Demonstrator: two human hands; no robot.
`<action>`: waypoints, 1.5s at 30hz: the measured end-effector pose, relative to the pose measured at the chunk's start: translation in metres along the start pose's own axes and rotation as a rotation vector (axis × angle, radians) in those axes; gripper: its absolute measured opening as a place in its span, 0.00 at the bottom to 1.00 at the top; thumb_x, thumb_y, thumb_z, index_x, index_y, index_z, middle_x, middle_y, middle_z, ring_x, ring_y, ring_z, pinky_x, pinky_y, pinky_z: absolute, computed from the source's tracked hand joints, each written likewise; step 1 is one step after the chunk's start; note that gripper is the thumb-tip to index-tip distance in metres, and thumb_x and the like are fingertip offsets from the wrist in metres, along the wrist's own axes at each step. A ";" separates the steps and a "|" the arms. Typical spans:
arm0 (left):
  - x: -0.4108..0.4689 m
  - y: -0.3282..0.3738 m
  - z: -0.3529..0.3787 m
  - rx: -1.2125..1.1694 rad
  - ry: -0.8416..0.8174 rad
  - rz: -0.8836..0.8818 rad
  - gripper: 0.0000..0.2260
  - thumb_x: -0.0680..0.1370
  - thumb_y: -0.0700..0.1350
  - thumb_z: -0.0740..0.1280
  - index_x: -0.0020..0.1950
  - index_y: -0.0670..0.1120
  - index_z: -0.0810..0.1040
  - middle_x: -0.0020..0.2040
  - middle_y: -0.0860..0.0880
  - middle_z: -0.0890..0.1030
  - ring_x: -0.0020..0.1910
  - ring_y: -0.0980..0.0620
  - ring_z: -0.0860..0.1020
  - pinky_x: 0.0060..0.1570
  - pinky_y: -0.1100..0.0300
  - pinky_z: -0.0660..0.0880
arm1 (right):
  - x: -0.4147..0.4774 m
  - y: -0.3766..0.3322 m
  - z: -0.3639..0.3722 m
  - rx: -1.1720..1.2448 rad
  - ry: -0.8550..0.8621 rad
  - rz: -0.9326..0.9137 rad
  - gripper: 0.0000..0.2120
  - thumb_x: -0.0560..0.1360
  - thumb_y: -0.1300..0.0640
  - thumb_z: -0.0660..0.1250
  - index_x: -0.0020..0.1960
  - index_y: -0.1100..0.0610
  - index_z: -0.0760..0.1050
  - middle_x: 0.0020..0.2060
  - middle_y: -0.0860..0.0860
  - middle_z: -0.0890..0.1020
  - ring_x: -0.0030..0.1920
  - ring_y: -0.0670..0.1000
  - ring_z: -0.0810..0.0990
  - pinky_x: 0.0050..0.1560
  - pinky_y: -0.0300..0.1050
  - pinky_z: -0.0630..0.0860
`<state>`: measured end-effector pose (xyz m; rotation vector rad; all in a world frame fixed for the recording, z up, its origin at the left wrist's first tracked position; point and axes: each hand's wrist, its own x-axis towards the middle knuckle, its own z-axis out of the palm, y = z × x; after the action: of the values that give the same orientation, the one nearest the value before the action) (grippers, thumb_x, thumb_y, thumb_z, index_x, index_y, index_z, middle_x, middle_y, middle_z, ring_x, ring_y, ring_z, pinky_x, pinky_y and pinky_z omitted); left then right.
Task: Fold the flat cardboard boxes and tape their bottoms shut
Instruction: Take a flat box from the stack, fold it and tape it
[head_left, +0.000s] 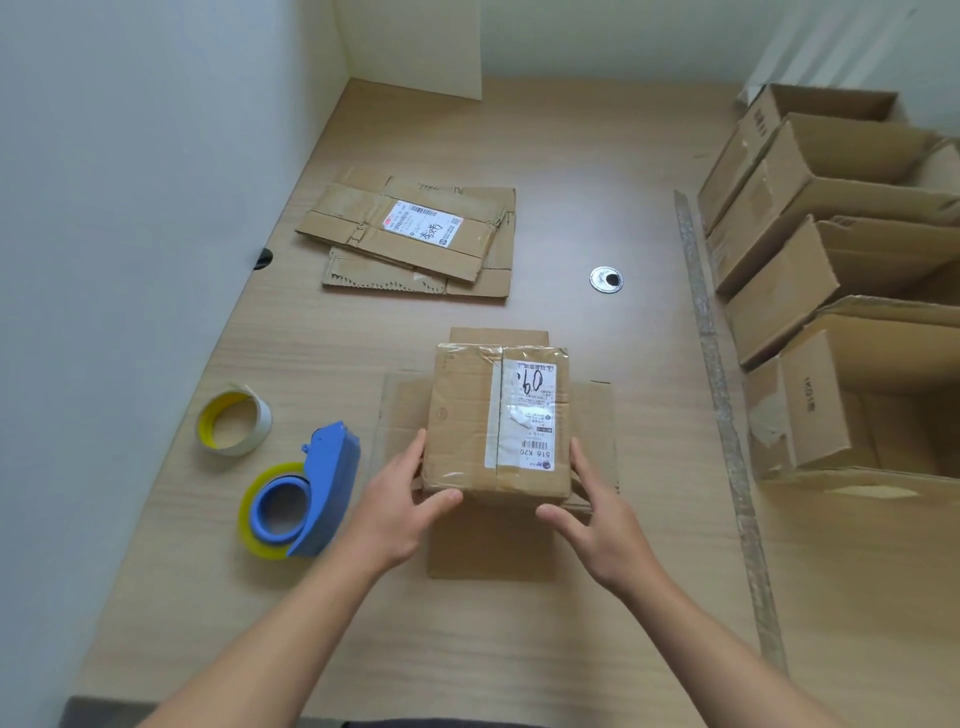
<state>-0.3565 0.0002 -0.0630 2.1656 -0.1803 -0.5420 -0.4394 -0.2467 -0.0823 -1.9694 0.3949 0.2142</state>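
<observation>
A small cardboard box (462, 415) stands on the table in front of me, its upper face closed, with clear tape and a white shipping label along the seam. Its lower flaps lie spread flat on the table around it. My left hand (395, 509) holds the near left corner, fingers on the left side and thumb on the near face. At the near right corner my right hand (602, 525) holds it the same way. Farther back lies a stack of flat cardboard boxes (363, 228). A blue tape dispenser (317, 493) with yellowish tape sits left of my left hand.
A loose tape roll (234, 421) lies left of the dispenser. Several folded open boxes (779, 291) line the right side behind a long strip (711, 364) on the wooden table (571, 182). A round metal grommet (606, 279) sits mid-table. Walls close the left and back.
</observation>
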 end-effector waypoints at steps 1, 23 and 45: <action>-0.001 -0.001 0.003 0.059 0.033 0.009 0.36 0.75 0.49 0.75 0.79 0.53 0.61 0.69 0.58 0.74 0.61 0.65 0.75 0.59 0.77 0.66 | -0.001 0.000 0.003 -0.020 0.034 -0.002 0.41 0.74 0.54 0.74 0.80 0.48 0.55 0.68 0.43 0.73 0.63 0.38 0.76 0.63 0.30 0.68; -0.036 0.057 0.033 -0.053 0.487 0.073 0.25 0.80 0.50 0.68 0.76 0.48 0.67 0.57 0.50 0.84 0.54 0.54 0.80 0.53 0.65 0.72 | -0.008 -0.071 -0.023 0.161 0.561 -0.204 0.16 0.80 0.55 0.67 0.67 0.54 0.78 0.61 0.46 0.81 0.63 0.45 0.79 0.67 0.42 0.72; -0.019 0.071 -0.012 -0.402 0.437 0.089 0.24 0.70 0.64 0.67 0.65 0.61 0.74 0.56 0.61 0.79 0.52 0.69 0.77 0.53 0.67 0.75 | -0.001 -0.090 -0.034 0.492 0.073 -0.020 0.20 0.80 0.59 0.65 0.64 0.34 0.76 0.57 0.47 0.82 0.54 0.47 0.83 0.56 0.55 0.81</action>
<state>-0.3641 -0.0284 0.0056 1.8185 0.0683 -0.0372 -0.4083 -0.2430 0.0089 -1.4979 0.4287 0.0258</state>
